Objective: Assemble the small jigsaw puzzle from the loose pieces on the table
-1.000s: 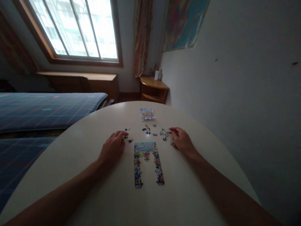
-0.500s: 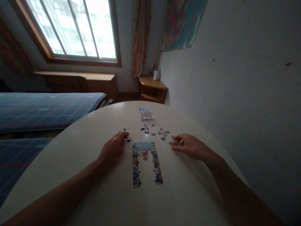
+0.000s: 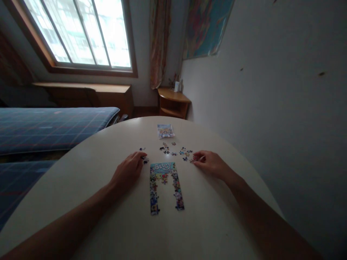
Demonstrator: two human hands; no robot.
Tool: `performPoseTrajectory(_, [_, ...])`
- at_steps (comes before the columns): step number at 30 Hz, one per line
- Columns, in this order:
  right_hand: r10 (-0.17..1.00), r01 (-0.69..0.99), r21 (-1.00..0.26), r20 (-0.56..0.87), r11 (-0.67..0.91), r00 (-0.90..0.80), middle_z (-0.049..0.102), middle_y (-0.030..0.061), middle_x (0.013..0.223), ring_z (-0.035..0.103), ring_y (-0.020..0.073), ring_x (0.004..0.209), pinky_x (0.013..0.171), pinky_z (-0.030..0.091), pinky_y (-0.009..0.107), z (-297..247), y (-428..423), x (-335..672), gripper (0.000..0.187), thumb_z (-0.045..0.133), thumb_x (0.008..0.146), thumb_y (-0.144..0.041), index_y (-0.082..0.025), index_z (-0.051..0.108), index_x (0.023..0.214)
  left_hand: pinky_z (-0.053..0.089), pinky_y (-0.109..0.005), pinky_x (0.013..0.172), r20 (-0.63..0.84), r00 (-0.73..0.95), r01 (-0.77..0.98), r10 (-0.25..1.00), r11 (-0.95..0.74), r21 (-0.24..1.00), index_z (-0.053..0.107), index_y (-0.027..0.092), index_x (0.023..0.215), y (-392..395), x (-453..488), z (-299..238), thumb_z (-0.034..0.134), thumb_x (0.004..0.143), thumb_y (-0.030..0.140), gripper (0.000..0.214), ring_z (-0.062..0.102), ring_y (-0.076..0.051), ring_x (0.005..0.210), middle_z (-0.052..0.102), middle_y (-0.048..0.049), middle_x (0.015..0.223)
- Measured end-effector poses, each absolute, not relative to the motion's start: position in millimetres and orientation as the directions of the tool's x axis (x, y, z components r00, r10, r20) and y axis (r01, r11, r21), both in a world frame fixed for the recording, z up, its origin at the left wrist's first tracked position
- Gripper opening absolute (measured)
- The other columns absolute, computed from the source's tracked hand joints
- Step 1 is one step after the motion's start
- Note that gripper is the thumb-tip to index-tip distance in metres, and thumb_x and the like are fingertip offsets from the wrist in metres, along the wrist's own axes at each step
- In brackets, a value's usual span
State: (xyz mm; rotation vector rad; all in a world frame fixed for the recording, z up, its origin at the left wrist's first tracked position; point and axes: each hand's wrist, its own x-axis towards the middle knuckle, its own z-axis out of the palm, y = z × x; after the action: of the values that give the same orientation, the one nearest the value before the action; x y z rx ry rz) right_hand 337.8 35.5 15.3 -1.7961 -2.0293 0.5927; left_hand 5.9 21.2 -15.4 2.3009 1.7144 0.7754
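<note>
A partly assembled jigsaw puzzle [image 3: 154, 187] lies on the white table, its top strip and two side strips joined around an open middle. My left hand [image 3: 128, 168] rests left of it, fingers loosely bent and lying on the table, fingertips at a few loose dark pieces [image 3: 145, 160]. To the right, my right hand [image 3: 208, 162] has thumb and fingers closed around a small puzzle piece [image 3: 192, 160], partly hidden by the fingertips. Several loose pieces [image 3: 185, 153] lie just beyond those fingertips. More loose pieces [image 3: 166, 152] are scattered above the puzzle's top edge.
The round white table [image 3: 108, 141] carries a small printed picture sheet or packet [image 3: 165, 131] toward its far side. A plaid mattress [image 3: 59, 126] lies to the left, and a wall [image 3: 257, 108] runs along the right. A wooden corner shelf [image 3: 173, 95] stands behind the table.
My right hand has moved left with its fingers drawn closer together, and the pieces at its fingertips now lie nearer the group beside them. My left hand is nearly still. The view has shifted slightly.
</note>
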Motion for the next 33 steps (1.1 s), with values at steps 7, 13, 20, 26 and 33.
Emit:
performPoseTrajectory(7, [0.992, 0.876, -0.473, -0.025, 0.1, -0.127, 0.07, 0.0105, 0.1, 0.064, 0.0195, 0.082, 0.073, 0.047, 0.029, 21.1, 35.0, 345.1, 0.037, 0.069, 0.076, -0.024, -0.015, 0.071, 0.112, 0.049, -0.043, 0.094, 0.302, 0.213, 0.846, 0.929, -0.33, 0.42, 0.057, 0.019, 0.114, 21.6, 5.7, -15.6, 0.034, 0.095, 0.024, 0.031, 0.062, -0.026, 0.108, 0.065, -0.0104, 0.117])
performPoseTrajectory(13, [0.99, 0.852, -0.516, -0.051, 0.088, -0.133, 0.07, 0.0092, 0.097, 0.063, 0.018, 0.078, 0.07, 0.047, 0.028, 15.8, 38.4, 349.4, 0.04, 0.067, 0.076, -0.026, -0.016, 0.07, 0.115, 0.049, -0.043, 0.094, 0.306, 0.219, 0.837, 0.926, -0.34, 0.429, 0.057, 0.019, 0.113, 21.5, 5.3, -15.1, 0.035, 0.094, 0.023, 0.029, 0.062, -0.025, 0.106, 0.065, -0.0105, 0.116])
performPoseTrajectory(20, [0.992, 0.855, -0.508, -0.012, 0.105, -0.129, 0.068, 0.0081, 0.093, 0.061, 0.0178, 0.078, 0.069, 0.045, 0.028, 13.5, 39.4, 349.0, 0.032, 0.067, 0.077, -0.03, -0.018, 0.073, 0.106, 0.049, -0.044, 0.094, 0.297, 0.221, 0.839, 0.929, -0.337, 0.428, 0.056, 0.019, 0.114, 21.4, 4.9, -16.1, 0.034, 0.095, 0.024, 0.03, 0.061, -0.026, 0.108, 0.065, -0.01, 0.117])
performPoseTrajectory(26, [0.986, 0.874, -0.457, 0.034, 0.162, -0.165, 0.067, 0.0084, 0.094, 0.06, 0.0181, 0.079, 0.071, 0.044, 0.028, 18.2, 36.3, 346.0, 0.026, 0.066, 0.08, -0.033, -0.018, 0.074, 0.1, 0.049, -0.044, 0.095, 0.291, 0.22, 0.84, 0.931, -0.333, 0.429, 0.056, 0.02, 0.114, 22.3, 4.2, -17.9, 0.034, 0.095, 0.025, 0.029, 0.061, -0.026, 0.108, 0.064, -0.0092, 0.117])
performPoseTrajectory(33, [0.96, 0.921, -0.276, 0.134, 0.273, -0.244, 0.069, 0.0079, 0.098, 0.062, 0.0183, 0.084, 0.078, 0.045, 0.029, 23.2, 34.0, 340.7, 0.026, 0.053, 0.092, -0.035, -0.02, 0.074, 0.091, 0.048, -0.044, 0.095, 0.291, 0.228, 0.837, 0.929, -0.34, 0.43, 0.056, 0.02, 0.114, 21.7, 4.1, -17.0, 0.035, 0.095, 0.024, 0.028, 0.061, -0.025, 0.109, 0.064, -0.0089, 0.117])
